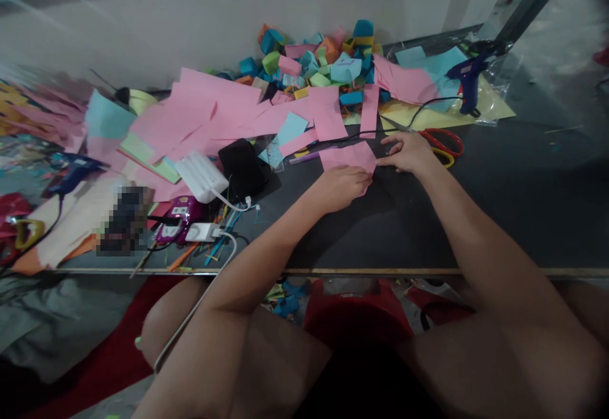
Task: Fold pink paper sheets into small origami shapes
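Note:
A small pink paper sheet (346,154) lies on the dark table (499,203). My left hand (341,186) rests on the sheet's near edge with its fingers curled and pressed down on it. My right hand (409,151) presses on the sheet's right edge, fingertips together and pointing left. Red-handled scissors (445,141) lie just right of my right hand.
Loose pink sheets (214,111) and a heap of folded coloured paper pieces (323,60) cover the back of the table. A blue glue gun (469,76) lies on yellow paper at the back right, another glue gun (71,171) at left. A white power bank (202,176), black pouch (243,168) and cables sit left of my hands.

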The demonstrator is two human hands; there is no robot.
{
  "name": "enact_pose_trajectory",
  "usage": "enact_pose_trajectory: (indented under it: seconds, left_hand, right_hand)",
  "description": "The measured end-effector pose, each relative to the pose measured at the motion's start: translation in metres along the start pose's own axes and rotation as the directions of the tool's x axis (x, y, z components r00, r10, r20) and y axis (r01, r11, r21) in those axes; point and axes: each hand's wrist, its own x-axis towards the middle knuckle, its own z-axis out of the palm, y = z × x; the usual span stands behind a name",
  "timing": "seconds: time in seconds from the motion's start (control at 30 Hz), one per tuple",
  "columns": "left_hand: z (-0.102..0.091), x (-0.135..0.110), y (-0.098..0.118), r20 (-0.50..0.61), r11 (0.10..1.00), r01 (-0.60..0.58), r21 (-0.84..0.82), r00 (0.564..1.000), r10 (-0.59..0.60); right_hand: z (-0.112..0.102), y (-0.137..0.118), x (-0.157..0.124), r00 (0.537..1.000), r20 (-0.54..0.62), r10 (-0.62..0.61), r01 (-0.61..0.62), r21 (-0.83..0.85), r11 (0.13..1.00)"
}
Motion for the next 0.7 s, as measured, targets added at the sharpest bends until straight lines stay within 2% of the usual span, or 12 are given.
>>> enact_pose_trajectory:
  seconds: [0.2,0.37,0.57,0.7]
  left_hand:
    - [0.005,-0.003,-0.018,-0.03,0.986,-0.033,-0.161,0.999,0.028]
    - [0.001,-0.003,-0.019,-0.009,0.976,-0.061,-0.209,0.998,0.06]
    - [-0.001,-0.004,-0.008,0.015,0.994,-0.013,-0.109,1.0,0.015]
    - [-0.001,-0.005,0.003,0.005,0.999,-0.046,-0.022,0.999,0.046]
  right_hand:
    - [0.001,0.002,0.0,1.0,-0.015,-0.024,0.024,-0.007,1.0]
    - [0.0,-0.003,-0.003,1.0,-0.011,0.012,-0.012,-0.038,0.999]
    - [-0.001,-0.004,-0.003,1.0,0.002,0.02,-0.02,-0.029,0.999]
    - [-0.001,-0.004,-0.004,1.0,-0.001,0.016,-0.016,-0.033,0.999]
